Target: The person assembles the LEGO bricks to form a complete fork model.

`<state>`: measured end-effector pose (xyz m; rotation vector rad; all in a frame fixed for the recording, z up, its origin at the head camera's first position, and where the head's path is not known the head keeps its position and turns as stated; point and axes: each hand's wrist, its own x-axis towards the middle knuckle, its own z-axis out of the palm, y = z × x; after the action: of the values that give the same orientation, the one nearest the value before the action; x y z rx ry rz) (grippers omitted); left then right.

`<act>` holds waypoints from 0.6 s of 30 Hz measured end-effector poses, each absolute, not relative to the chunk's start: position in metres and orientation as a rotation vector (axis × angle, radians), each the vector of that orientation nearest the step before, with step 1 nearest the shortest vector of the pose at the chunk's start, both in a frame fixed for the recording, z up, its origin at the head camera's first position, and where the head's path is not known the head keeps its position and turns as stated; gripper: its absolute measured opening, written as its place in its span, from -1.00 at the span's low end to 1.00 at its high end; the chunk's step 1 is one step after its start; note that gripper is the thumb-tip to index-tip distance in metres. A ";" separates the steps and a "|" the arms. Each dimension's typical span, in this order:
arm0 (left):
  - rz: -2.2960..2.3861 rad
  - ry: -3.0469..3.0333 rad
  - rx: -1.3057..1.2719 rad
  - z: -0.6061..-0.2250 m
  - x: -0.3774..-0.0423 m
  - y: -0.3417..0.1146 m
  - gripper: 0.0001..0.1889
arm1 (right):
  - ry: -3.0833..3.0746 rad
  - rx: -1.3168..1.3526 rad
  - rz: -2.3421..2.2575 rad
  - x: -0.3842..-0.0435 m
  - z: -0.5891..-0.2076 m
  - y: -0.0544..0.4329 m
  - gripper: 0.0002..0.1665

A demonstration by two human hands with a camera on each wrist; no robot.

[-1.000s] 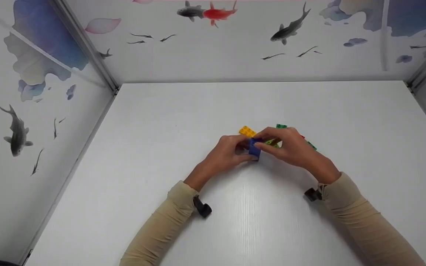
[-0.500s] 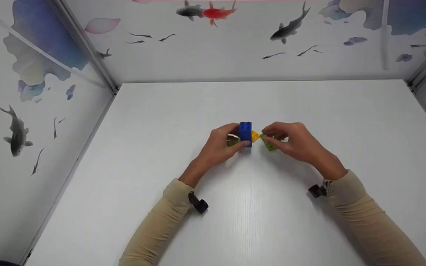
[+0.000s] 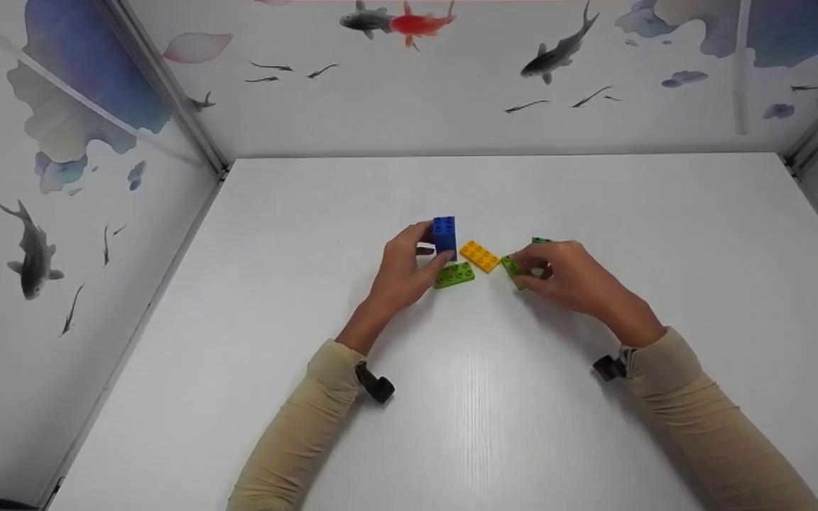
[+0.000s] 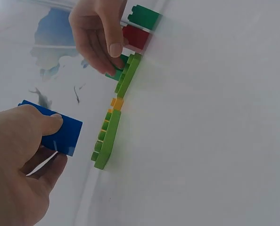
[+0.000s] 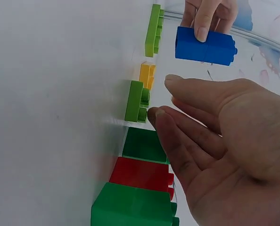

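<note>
My left hand [image 3: 403, 266] pinches a tall blue toy building block [image 3: 444, 239] between thumb and fingers. It is held upright, studs up, and a faint seam crosses its side in the right wrist view. Just in front of it lies a flat light green brick [image 3: 456, 275], partly behind the left thumb. A flat yellow brick [image 3: 480, 256] lies between the hands. My right hand [image 3: 566, 278] hovers over a second light green brick [image 5: 134, 101]. In the right wrist view its thumb and fingers stand apart, holding nothing, with fingertips close to that brick's studs.
Beside the right hand stand a dark green brick [image 5: 144, 144], a red brick [image 5: 139, 172] and another dark green brick [image 5: 133, 206], mostly hidden in the head view. The white table [image 3: 352, 206] meets patterned walls at the back and left.
Both hands were at the blue block; the right hand has come off it and moved right to the light green brick. The left hand has carried the block left and farther back.
</note>
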<state>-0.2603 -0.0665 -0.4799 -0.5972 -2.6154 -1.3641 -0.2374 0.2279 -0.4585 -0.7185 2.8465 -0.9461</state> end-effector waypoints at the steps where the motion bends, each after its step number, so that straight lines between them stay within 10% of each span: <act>1: -1.360 -2.616 -0.579 -0.481 -0.261 -0.068 -0.44 | 2.849 -0.714 -0.938 -0.237 -0.459 0.227 -0.62; 18: -1.382 -2.712 -0.357 -0.491 -0.268 -0.076 -0.41 | 2.883 -0.732 -0.824 -0.233 -0.459 0.222 -0.57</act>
<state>-0.2683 -0.0763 -0.4909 -0.3571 -2.7123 -1.3819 -0.2326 0.2225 -0.4590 -0.7319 2.8832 -0.8238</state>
